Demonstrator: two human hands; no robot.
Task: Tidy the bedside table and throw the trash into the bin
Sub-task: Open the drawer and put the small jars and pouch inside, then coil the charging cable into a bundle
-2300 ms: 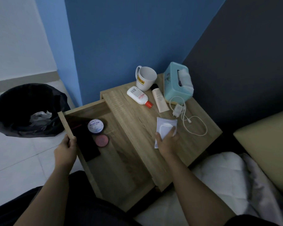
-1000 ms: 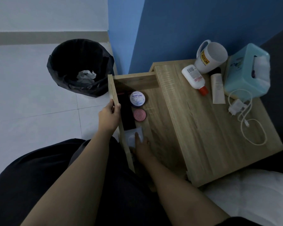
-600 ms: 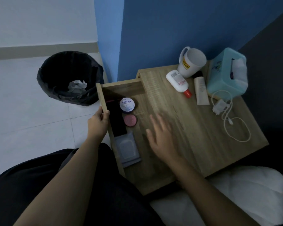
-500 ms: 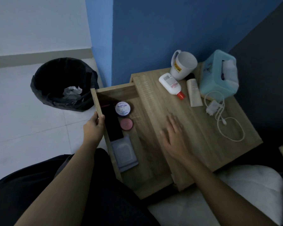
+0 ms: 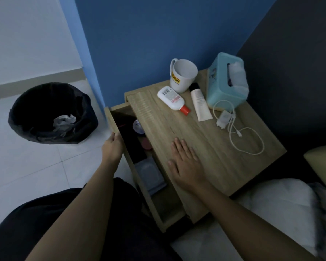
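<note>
Fingers of the left hand [image 5: 112,147] curl over the front edge of the drawer [image 5: 119,129], a narrow grip holding that wooden lip. Just right of this grip, inside the partly open drawer, lie a dark flat item [image 5: 132,144], a round white tin [image 5: 138,126], a pink disc [image 5: 146,144] and a clear packet [image 5: 150,173]. The right hand [image 5: 184,162] lies flat on the bench [image 5: 224,153], fingers spread, grip wide and holding nothing. Beyond it stand a white mug [image 5: 183,76], a white bottle [image 5: 172,98], a tube [image 5: 199,102], a teal tissue box [image 5: 226,81] and a charger cable [image 5: 241,134]. Well left of the left grip, the black bin [image 5: 51,113] sits on the floor with crumpled paper [image 5: 64,120] inside.
</note>
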